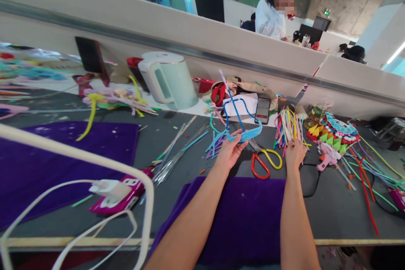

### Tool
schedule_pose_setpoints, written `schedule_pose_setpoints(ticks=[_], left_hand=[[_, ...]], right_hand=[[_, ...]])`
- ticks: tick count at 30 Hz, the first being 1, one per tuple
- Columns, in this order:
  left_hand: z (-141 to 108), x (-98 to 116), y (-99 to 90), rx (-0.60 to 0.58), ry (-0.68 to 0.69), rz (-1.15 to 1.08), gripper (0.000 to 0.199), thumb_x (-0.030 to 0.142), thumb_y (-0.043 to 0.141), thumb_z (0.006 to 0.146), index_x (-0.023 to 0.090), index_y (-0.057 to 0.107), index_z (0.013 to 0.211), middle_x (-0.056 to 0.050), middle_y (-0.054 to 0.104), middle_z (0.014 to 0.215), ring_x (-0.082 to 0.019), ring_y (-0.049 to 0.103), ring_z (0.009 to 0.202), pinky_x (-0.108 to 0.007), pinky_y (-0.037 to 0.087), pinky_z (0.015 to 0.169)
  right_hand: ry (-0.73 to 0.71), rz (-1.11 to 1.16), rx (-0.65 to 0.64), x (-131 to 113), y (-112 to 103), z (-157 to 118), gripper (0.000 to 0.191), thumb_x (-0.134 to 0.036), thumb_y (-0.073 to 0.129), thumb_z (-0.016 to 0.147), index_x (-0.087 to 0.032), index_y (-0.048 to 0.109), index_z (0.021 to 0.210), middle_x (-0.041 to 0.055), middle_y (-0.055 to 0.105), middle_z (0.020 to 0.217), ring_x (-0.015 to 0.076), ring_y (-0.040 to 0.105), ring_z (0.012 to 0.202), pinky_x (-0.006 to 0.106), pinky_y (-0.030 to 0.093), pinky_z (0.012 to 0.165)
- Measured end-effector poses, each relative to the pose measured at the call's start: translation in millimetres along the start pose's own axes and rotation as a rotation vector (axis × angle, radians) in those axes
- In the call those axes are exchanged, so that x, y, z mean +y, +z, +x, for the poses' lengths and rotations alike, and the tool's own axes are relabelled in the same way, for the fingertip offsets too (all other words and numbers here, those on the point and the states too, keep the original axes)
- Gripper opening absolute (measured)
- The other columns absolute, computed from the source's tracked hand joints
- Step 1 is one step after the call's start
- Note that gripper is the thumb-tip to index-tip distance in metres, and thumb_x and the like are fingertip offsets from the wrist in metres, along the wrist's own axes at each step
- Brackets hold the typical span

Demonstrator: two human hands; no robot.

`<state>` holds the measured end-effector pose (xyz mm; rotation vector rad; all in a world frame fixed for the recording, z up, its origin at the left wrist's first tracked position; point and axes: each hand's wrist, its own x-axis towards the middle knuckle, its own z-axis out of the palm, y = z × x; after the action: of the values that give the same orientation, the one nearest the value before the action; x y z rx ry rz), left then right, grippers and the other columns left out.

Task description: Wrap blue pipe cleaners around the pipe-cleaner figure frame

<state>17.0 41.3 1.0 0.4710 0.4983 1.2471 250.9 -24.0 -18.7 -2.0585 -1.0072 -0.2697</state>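
Observation:
My left hand (pixel 232 152) grips a boat-like pipe cleaner shape (pixel 245 136), with a light blue hull and darker blue outlines and mast rising from it. The mast ends in a pale purple tip. Over at the right, my right hand (pixel 295 154) has its fingers closed at the lower end of a bundle of multicoloured pipe cleaners (pixel 286 124); which strands it pinches is partly hidden. Between the hands lie scissors (pixel 261 164) with one red and one yellow handle. Short purple and blue pipe cleaner pieces (pixel 216 144) are left of my left hand.
A folded purple cloth (pixel 249 211) lies under my forearms. Farther back stand a kettle (pixel 172 80) and a phone (pixel 263 109). To the right are a pink glue gun (pixel 327 156) and a layered colourful craft piece (pixel 340 130). A power strip (pixel 123 194) and white cables lie left.

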Motion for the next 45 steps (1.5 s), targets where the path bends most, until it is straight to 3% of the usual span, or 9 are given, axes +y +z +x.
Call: schedule_pose_setpoints(ticks=[5,12,17,21,28,33,37,41,45], left_hand=[[-1.5,0.0,1.9,-0.001,-0.014,0.009,0.026,0.005,0.064,0.076,0.012,0.064,0.101,-0.006,0.071,0.087,-0.012,0.068,0.068,-0.023,0.060,0.063],[-1.6,-0.9,1.1,0.000,-0.022,0.022,0.025,0.006,0.065,0.075,0.012,0.065,0.099,-0.006,0.071,0.087,-0.013,0.068,0.069,-0.023,0.060,0.064],[-3.9,-5.8,0.6,-0.061,-0.056,0.066,0.027,0.008,0.067,0.074,0.012,0.065,0.101,-0.007,0.071,0.086,-0.013,0.068,0.066,-0.025,0.060,0.066],[-6.5,-7.2,3.8,-0.081,-0.070,0.094,0.027,0.008,0.067,0.074,0.011,0.066,0.100,-0.007,0.071,0.086,-0.014,0.068,0.067,-0.025,0.060,0.064],[-6.7,-6.3,4.6,-0.063,-0.078,0.099,0.029,0.008,0.069,0.072,0.011,0.066,0.101,-0.008,0.071,0.090,-0.013,0.067,0.068,-0.024,0.060,0.064],[-7.3,-6.0,5.7,-0.072,-0.084,0.107,0.029,0.007,0.069,0.072,0.011,0.066,0.100,-0.008,0.071,0.089,-0.013,0.067,0.067,-0.024,0.060,0.063],[-7.5,-5.8,6.2,-0.064,-0.088,0.123,0.030,0.008,0.070,0.072,0.011,0.065,0.101,-0.008,0.071,0.087,-0.013,0.068,0.069,-0.023,0.060,0.064],[-6.9,-6.3,4.8,-0.060,-0.086,0.131,0.030,0.009,0.070,0.071,0.011,0.065,0.100,-0.008,0.071,0.088,-0.014,0.068,0.070,-0.023,0.060,0.064],[-7.0,-6.9,4.4,-0.075,-0.079,0.140,0.029,0.008,0.070,0.071,0.011,0.065,0.099,-0.008,0.071,0.088,-0.014,0.068,0.069,-0.023,0.060,0.063]], right_hand=[[0.001,-0.083,-0.097,1.5,4.5,-2.3,0.029,-0.031,0.044,0.084,-0.017,0.069,0.089,0.0136,0.066,0.099,0.0290,0.049,0.092,0.039,0.035,0.079],[0.047,-0.023,-0.004,4.0,0.4,-1.5,0.030,-0.023,0.042,0.080,-0.016,0.069,0.090,0.0124,0.066,0.094,0.0277,0.050,0.090,0.036,0.035,0.076],[0.022,-0.037,-0.014,2.6,1.5,-1.8,0.035,-0.022,0.043,0.078,-0.014,0.065,0.105,0.0140,0.065,0.101,0.0289,0.049,0.094,0.038,0.034,0.079],[0.041,-0.064,-0.074,2.5,2.5,-1.6,0.034,-0.022,0.044,0.078,-0.014,0.067,0.102,0.0145,0.065,0.101,0.0294,0.050,0.093,0.038,0.033,0.081],[0.068,0.011,-0.006,4.9,1.8,1.1,0.035,-0.021,0.041,0.078,-0.012,0.067,0.101,0.0160,0.065,0.099,0.0281,0.051,0.091,0.038,0.034,0.081],[0.096,0.007,-0.077,5.6,7.2,-2.2,0.033,-0.023,0.044,0.076,-0.015,0.069,0.096,0.0137,0.067,0.092,0.0271,0.051,0.086,0.037,0.035,0.077],[0.140,0.053,-0.028,4.7,6.0,-2.1,0.034,-0.023,0.041,0.078,-0.015,0.069,0.094,0.0138,0.067,0.090,0.0272,0.051,0.087,0.037,0.036,0.077],[0.098,0.080,0.070,4.4,2.6,-0.5,0.035,-0.021,0.039,0.078,-0.015,0.068,0.097,0.0126,0.066,0.100,0.0253,0.051,0.093,0.038,0.034,0.085],[0.057,0.042,-0.023,4.1,4.6,-1.2,0.035,-0.020,0.043,0.076,-0.016,0.069,0.098,0.0127,0.064,0.110,0.0272,0.050,0.098,0.038,0.036,0.083]])
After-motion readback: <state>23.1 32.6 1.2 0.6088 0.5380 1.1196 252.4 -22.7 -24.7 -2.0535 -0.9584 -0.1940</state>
